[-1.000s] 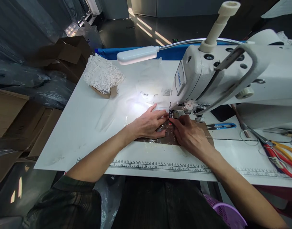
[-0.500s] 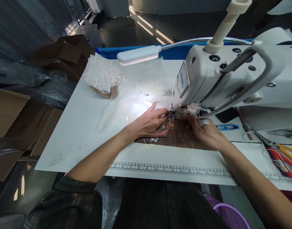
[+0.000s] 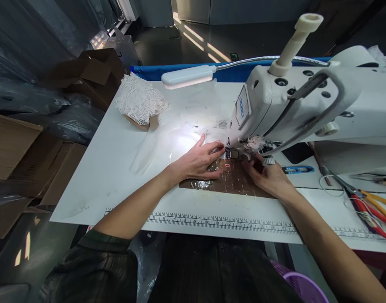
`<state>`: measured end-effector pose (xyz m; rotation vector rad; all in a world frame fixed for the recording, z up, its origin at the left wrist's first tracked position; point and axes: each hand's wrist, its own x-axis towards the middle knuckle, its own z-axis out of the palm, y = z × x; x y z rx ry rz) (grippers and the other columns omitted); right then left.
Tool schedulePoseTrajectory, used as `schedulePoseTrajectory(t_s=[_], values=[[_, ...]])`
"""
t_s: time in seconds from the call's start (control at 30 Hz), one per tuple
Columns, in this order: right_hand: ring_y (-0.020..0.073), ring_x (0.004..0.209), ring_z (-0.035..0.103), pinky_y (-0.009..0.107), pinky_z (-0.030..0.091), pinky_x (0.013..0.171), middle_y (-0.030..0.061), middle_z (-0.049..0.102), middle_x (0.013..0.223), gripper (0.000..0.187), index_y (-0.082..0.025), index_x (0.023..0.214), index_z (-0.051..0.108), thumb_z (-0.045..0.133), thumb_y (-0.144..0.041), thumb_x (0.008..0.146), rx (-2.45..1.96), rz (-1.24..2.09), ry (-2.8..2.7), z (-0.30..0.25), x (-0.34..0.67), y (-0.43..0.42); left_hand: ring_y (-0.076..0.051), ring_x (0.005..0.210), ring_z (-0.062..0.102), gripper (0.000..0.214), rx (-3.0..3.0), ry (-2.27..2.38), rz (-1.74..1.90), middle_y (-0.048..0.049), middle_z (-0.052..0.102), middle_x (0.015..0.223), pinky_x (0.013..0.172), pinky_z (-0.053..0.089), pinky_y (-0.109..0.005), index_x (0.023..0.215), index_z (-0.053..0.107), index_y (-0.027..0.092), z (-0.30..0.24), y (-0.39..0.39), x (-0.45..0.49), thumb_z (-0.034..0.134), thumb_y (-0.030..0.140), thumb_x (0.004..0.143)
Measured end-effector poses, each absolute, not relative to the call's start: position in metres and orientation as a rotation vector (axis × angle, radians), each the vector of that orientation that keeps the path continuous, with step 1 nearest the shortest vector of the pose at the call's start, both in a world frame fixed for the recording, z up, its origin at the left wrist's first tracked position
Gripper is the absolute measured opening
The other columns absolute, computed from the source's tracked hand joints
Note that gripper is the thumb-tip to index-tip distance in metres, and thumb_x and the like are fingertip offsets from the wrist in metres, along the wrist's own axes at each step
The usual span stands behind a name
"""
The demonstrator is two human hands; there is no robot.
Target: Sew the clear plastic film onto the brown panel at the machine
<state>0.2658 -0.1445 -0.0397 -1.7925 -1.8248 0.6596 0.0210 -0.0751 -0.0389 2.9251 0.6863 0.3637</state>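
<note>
My left hand (image 3: 197,162) lies flat with fingers stretched out, pressing clear film (image 3: 199,130) and a glossy brown piece (image 3: 233,180) onto the white table just left of the needle. My right hand (image 3: 267,176) rests on the brown piece under the head of the white sewing machine (image 3: 306,105), fingers curled toward the presser foot (image 3: 232,153); what they pinch is hidden. A small red mark (image 3: 227,165) shows on the brown piece between my hands.
A bundle of white lace (image 3: 139,101) lies at the table's far left. A gooseneck lamp (image 3: 188,76) shines over the work. Blue snips (image 3: 298,169) and red and yellow cords (image 3: 372,208) lie at right. Cardboard boxes (image 3: 16,147) stand left; a purple basket (image 3: 303,284) sits below.
My right hand slid from in front of the needle to the right, under the machine head, uncovering the brown piece and its red mark. My left hand stayed in place.
</note>
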Motion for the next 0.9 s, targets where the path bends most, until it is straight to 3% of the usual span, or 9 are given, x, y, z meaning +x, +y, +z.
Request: schedulePoseTrajectory(t_s=[0.2, 0.5, 0.6, 0.73, 0.9], values=[[0.0166, 0.064, 0.052, 0.030, 0.045, 0.059, 0.0024, 0.058, 0.074, 0.029, -0.021, 0.075, 0.058, 0.056, -0.048, 0.084, -1.667, 0.689, -1.701, -0.056, 0.276, -0.137, -0.027, 0.117, 0.056, 0.053, 2.884, 0.678, 0.423, -0.0149, 0.051, 0.134, 0.115, 0.029, -0.058, 0.134, 0.049, 0.014, -0.041, -0.069, 0.017, 0.052, 0.047, 0.092], [0.0205, 0.069, 0.061, 0.033, 0.051, 0.063, 0.0020, 0.065, 0.075, 0.022, -0.023, 0.089, 0.064, 0.061, -0.042, 0.079, -1.613, 0.877, -1.494, -0.065, 0.278, -0.136, -0.024, 0.100, 0.062, 0.047, 2.873, 0.787, 0.352, -0.0141, 0.056, 0.129, 0.106, 0.036, -0.056, 0.126, 0.057, 0.015, -0.030, -0.071, 0.014, 0.045, 0.048, 0.096], [0.0204, 0.071, 0.061, 0.032, 0.050, 0.064, 0.0026, 0.066, 0.079, 0.021, -0.022, 0.091, 0.065, 0.060, -0.039, 0.079, -1.613, 0.831, -1.536, -0.064, 0.279, -0.137, -0.023, 0.098, 0.063, 0.044, 2.860, 0.793, 0.249, -0.0137, 0.057, 0.128, 0.100, 0.043, -0.049, 0.119, 0.062, 0.016, -0.020, -0.068, 0.011, 0.044, 0.048, 0.097], [0.0203, 0.068, 0.060, 0.031, 0.049, 0.060, 0.0019, 0.065, 0.074, 0.019, -0.022, 0.089, 0.065, 0.059, -0.037, 0.080, -1.633, 0.807, -1.602, -0.067, 0.283, -0.139, -0.017, 0.085, 0.064, 0.038, 2.838, 0.857, 0.265, -0.0118, 0.055, 0.132, 0.079, 0.051, -0.034, 0.113, 0.066, 0.016, 0.002, -0.050, 0.006, 0.044, 0.043, 0.097], [0.0230, 0.071, 0.063, 0.034, 0.052, 0.064, 0.0036, 0.067, 0.074, 0.018, -0.022, 0.081, 0.066, 0.060, -0.038, 0.078, -1.636, 0.753, -1.616, -0.074, 0.287, -0.137, -0.021, 0.092, 0.063, 0.034, 2.816, 1.046, 0.375, -0.0119, 0.065, 0.111, 0.076, 0.050, -0.033, 0.112, 0.066, 0.014, 0.015, 0.002, 0.014, 0.043, 0.034, 0.096]])
